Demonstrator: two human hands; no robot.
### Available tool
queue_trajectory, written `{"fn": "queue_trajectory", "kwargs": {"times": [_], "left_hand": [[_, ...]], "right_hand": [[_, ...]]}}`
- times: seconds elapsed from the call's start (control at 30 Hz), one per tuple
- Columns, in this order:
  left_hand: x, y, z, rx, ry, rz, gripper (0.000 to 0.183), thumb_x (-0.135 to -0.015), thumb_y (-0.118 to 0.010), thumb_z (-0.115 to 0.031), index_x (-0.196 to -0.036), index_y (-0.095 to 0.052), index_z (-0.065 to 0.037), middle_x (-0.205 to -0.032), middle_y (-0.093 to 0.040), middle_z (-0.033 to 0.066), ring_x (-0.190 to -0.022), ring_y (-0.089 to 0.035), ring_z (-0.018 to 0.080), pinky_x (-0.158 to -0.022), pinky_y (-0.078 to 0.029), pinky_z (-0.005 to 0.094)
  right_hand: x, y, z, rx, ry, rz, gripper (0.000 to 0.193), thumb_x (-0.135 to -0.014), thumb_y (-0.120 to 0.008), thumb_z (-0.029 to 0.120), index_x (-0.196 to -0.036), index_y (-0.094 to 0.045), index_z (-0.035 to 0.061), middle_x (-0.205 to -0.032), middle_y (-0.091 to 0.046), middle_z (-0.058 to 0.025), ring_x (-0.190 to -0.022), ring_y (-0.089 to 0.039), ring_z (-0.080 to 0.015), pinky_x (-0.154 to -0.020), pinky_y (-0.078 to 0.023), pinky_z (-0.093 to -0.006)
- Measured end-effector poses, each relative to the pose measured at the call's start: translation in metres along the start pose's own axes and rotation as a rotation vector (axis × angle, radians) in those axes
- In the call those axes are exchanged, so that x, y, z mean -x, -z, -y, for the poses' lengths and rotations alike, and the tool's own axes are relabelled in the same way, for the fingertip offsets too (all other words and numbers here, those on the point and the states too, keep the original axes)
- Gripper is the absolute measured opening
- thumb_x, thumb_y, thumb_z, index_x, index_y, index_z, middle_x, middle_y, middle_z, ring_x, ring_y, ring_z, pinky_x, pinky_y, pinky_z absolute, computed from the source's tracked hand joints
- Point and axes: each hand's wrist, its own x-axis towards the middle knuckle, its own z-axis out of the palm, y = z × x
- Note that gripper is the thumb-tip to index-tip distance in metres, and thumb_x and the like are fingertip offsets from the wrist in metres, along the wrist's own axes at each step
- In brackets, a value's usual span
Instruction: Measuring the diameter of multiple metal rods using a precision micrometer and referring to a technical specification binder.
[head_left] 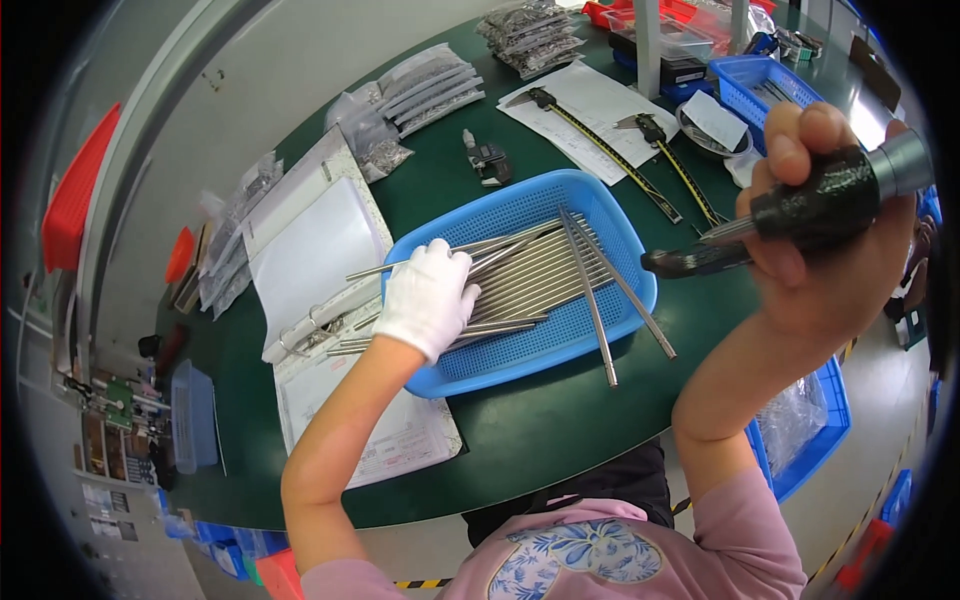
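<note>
My right hand [820,250], bare, is clenched around a black cylindrical tool with a grey metal end [845,190], held up close to my face; a thin steel rod [725,232] sticks out from under my fingers, and a dark handle [690,260] juts out just below it. I cannot tell whether that handle belongs to the same tool.

My left hand [428,297], in a white glove, lies palm down on the bundle of long steel rods [530,280] in the shallow blue perforated plastic tray [560,345], fingers curled loosely over them rather than gripping any single one.

Two rods [610,310] to the right of my gloved hand lie crosswise over the bundle and reach past the tray's near rim. If my left hand drags the bundle, I judge these could tip out onto the green table mat [560,420].

Beyond the tray, past my right hand, long vernier calipers [600,145] rest on a white sheet. An open white ring binder [310,250] sits just left of my gloved hand.
</note>
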Motion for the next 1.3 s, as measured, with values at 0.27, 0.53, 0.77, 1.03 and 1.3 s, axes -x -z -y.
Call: {"fn": "queue_trajectory", "kwargs": {"times": [0.27,0.53,0.77,1.03,1.3], "left_hand": [[0.022,-0.001,0.012,-0.025,-0.273,0.31,0.023,-0.072,-0.059,-0.028,-0.07,-0.06,-0.005,-0.078,-0.053,0.0111,-0.077,-0.056,0.026,-0.065,-0.048,0.0349],[0.011,0.004,0.013,0.02,-0.303,0.391,0.05,-0.071,-0.052,-0.055,-0.067,-0.057,-0.005,-0.067,-0.055,0.0101,-0.067,-0.057,0.0261,-0.06,-0.046,0.0344],[0.012,0.006,0.028,0.22,-0.353,0.108,0.05,-0.075,-0.049,-0.052,-0.059,-0.05,-0.005,-0.061,-0.054,0.0099,-0.058,-0.055,0.0271,-0.051,-0.044,0.0367],[-0.001,0.058,0.017,1.601,0.32,-0.672,0.048,-0.087,-0.041,-0.045,-0.052,-0.032,-0.013,-0.048,-0.031,-0.0013,-0.038,-0.03,0.0102,-0.035,-0.025,0.022],[-0.004,0.023,0.017,2.917,0.228,-0.466,0.046,-0.09,-0.028,-0.043,-0.053,-0.026,-0.017,-0.045,-0.021,-0.0045,-0.033,-0.024,0.0069,-0.03,-0.018,0.0217]], "right_hand": [[-0.001,-0.013,0.001,0.144,-0.037,0.113,0.051,-0.089,-0.026,0.041,-0.095,-0.048,-0.005,-0.083,-0.045,-0.0149,-0.04,-0.041,-0.0156,-0.034,-0.038,-0.0223],[0.003,-0.028,-0.004,0.055,-0.201,0.1,0.054,-0.09,-0.024,0.044,-0.093,-0.047,-0.0046,-0.084,-0.045,-0.0169,-0.044,-0.049,-0.021,-0.039,-0.044,-0.0252],[0.007,-0.073,-0.028,-0.112,-0.185,-0.011,0.059,-0.09,-0.02,0.046,-0.086,-0.047,-0.0065,-0.077,-0.047,-0.0199,-0.037,-0.043,-0.0176,-0.036,-0.041,-0.0215],[0.003,-0.079,-0.062,0.195,-0.238,-0.035,0.067,-0.088,-0.015,0.049,-0.067,-0.05,-0.0038,-0.059,-0.049,-0.0185,-0.03,-0.027,-0.0101,-0.028,-0.027,-0.0189],[0.006,-0.084,-0.098,0.282,-0.474,0.047,0.074,-0.085,-0.016,0.054,-0.068,-0.055,-0.006,-0.063,-0.054,-0.02,-0.034,-0.035,-0.0125,-0.03,-0.028,-0.0221]]}}
